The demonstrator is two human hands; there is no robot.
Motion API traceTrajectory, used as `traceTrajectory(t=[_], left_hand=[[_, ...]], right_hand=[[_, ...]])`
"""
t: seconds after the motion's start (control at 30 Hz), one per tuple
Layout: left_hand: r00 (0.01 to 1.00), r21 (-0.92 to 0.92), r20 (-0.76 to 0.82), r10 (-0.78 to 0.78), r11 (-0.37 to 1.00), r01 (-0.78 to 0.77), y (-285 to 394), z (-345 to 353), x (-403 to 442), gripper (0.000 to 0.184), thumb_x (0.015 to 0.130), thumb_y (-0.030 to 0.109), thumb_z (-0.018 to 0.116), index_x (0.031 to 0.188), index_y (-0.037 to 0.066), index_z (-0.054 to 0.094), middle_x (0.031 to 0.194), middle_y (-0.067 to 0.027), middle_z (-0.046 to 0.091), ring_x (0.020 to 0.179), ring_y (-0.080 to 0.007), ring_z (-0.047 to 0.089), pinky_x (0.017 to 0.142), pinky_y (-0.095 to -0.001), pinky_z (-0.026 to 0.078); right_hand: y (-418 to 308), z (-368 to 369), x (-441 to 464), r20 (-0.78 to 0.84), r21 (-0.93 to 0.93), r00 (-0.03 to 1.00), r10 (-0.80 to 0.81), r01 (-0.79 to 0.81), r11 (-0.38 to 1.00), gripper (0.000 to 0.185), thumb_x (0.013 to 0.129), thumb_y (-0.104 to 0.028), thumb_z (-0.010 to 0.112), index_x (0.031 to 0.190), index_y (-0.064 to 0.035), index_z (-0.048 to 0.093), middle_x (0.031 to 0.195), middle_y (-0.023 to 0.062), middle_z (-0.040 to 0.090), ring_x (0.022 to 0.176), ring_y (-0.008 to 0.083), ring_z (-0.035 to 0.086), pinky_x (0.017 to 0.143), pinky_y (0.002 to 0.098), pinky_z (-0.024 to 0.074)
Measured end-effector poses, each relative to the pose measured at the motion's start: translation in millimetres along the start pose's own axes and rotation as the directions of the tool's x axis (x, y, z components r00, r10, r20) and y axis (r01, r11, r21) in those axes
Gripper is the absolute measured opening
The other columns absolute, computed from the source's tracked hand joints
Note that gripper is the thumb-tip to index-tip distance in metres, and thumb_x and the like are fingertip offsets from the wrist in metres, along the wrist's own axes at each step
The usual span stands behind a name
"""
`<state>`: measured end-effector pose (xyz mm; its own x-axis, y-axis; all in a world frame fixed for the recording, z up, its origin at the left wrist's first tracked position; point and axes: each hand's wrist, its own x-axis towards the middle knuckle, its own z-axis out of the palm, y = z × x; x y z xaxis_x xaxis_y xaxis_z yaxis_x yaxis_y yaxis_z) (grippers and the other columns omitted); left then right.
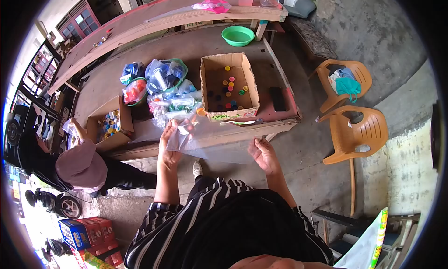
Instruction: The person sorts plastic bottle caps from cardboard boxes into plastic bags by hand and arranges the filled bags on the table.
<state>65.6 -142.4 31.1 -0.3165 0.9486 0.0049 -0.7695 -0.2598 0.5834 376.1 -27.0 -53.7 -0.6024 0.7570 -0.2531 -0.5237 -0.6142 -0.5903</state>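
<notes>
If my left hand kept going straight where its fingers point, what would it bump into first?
Probably the pile of see-through bags on the table, just beyond the fingertips of your left hand. Height is hard to judge here, so it might pass above them.

The film point(210, 140) I hold is thin, clear, glossy plastic, and the bundled bags point(163, 77) to the left of the box point(233, 114) are shiny, crinkled plastic too, against its matt brown cardboard. My striped sleeve point(156, 217) is soft matt cloth, while the table's near edge point(275, 126) looks like worn, bare wood. The far basin point(238, 37) and right-hand chair point(380, 129) are smooth plastic, the floor point(305, 168) rough, matt concrete.
</notes>
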Motion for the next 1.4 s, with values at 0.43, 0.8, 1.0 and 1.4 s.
traceTrajectory(t=[0.43,0.8,1.0,1.4], left_hand=[[0.96,0.561,-0.279,-0.033,0.806,0.19,1.0,-38.7,-5.4,0.021,0.096,0.021,0.06,0.11,0.006,0.061,0.099,-0.0058,0.067,0.09,-0.0177,0.066,0.079,-0.0354,0.055],[0.962,0.64,-0.263,0.08,0.76,0.112,29.0,-73.4,51.9,0.013,0.091,0.014,0.068,0.086,0.003,0.063,0.074,-0.0031,0.065,0.064,-0.0094,0.06,0.061,-0.0233,0.049],[0.982,0.715,-0.156,0.109,0.698,0.036,30.3,-73.9,85.4,0.01,0.087,-0.002,0.061,0.08,0.003,0.055,0.066,-0.0027,0.059,0.057,-0.0066,0.053,0.052,-0.0212,0.041],[0.949,0.792,0.182,-0.258,0.61,0.014,-16.2,-12.2,98.6,0.038,0.102,0.031,0.05,0.092,-0.004,0.062,0.075,-0.0069,0.065,0.065,-0.011,0.062,0.054,-0.0262,0.052]], right_hand=[[12.3,3.5,35.3,-0.131,-0.272,0.97,-0.203,0.161,0.949,0.004,0.093,-0.01,0.065,0.096,-0.0103,0.063,0.086,-0.0028,0.062,0.078,0.0068,0.059,0.07,0.0244,0.0525],[22.2,32.9,69.6,-0.159,-0.475,0.93,-0.333,0.223,0.851,0.013,0.095,-0.013,0.062,0.107,-0.0087,0.061,0.091,-0.0006,0.062,0.083,0.0083,0.059,0.077,0.0276,0.0505],[36.6,51.4,90.7,-0.026,-0.92,0.691,-0.723,0.266,0.288,0.038,0.09,-0.01,0.067,0.126,-0.0052,0.055,0.107,0.0053,0.059,0.097,0.0145,0.059,0.085,0.0295,0.0479],[51.2,163.8,82.8,0.225,-0.904,0.776,-0.589,0.392,0.17,0.021,0.085,-0.013,0.074,0.094,-0.001,0.06,0.08,0.0049,0.06,0.072,0.0112,0.056,0.066,0.0268,0.0475]])
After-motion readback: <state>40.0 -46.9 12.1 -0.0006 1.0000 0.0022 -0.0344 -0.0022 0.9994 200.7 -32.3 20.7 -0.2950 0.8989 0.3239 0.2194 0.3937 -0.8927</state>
